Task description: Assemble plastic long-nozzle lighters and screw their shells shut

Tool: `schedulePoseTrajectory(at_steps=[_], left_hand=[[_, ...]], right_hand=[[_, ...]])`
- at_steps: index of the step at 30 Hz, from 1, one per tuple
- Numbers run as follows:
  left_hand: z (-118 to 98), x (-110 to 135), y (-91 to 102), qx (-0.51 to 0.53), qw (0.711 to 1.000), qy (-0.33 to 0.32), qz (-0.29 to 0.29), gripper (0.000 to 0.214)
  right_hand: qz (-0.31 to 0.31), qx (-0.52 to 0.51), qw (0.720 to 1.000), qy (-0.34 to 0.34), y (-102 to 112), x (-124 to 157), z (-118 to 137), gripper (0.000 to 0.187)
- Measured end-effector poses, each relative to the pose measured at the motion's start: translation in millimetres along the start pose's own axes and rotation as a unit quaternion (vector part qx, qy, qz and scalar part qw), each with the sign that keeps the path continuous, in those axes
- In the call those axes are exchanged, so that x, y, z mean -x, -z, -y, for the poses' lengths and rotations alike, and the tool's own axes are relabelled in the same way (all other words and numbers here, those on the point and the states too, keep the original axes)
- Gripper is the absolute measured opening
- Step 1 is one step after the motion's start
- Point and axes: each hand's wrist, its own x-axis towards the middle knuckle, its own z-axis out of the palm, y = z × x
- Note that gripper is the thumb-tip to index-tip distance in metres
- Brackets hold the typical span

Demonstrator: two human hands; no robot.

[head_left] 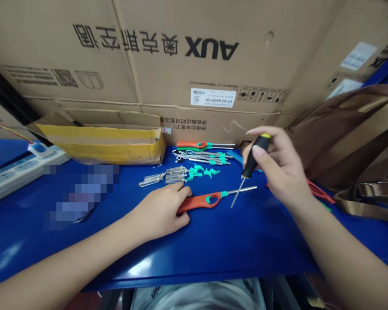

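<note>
My left hand [163, 210] is closed on the orange handle of a long-nosed lighter [213, 199] lying on the blue table [233, 241]. The lighter's metal tube points right. My right hand [278, 168] grips a small screwdriver [252, 162] with a black handle and yellow cap. Its thin shaft slants down to a tip just below the lighter's tube. Behind the lighter lie teal trigger parts [202, 172], clear plastic parts [163, 176], several metal tubes [203, 157] and a second orange lighter [197, 145].
Large cardboard boxes [194, 64] wall off the back. A small taped box [110, 144] sits at left, beside a white power strip [16, 170]. A brown bag [358, 142] fills the right side, with an orange piece [320, 192] beneath my right wrist.
</note>
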Motion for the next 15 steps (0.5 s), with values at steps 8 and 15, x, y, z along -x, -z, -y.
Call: schedulePoseTrajectory(at_steps=[8,15], left_hand=[[0.4,-3.2,5.3,0.01,1.0,0.018,0.022,0.021],[30.2,-35.1,29.2,0.133,0.987,0.039,-0.077,0.045]], right_hand=[[0.189,0.182,0.952,-0.156,-1.2,12.5,-46.3,0.037],[0.14,0.325,0.929,-0.111,-7.9,19.4,-48.6,0.051]])
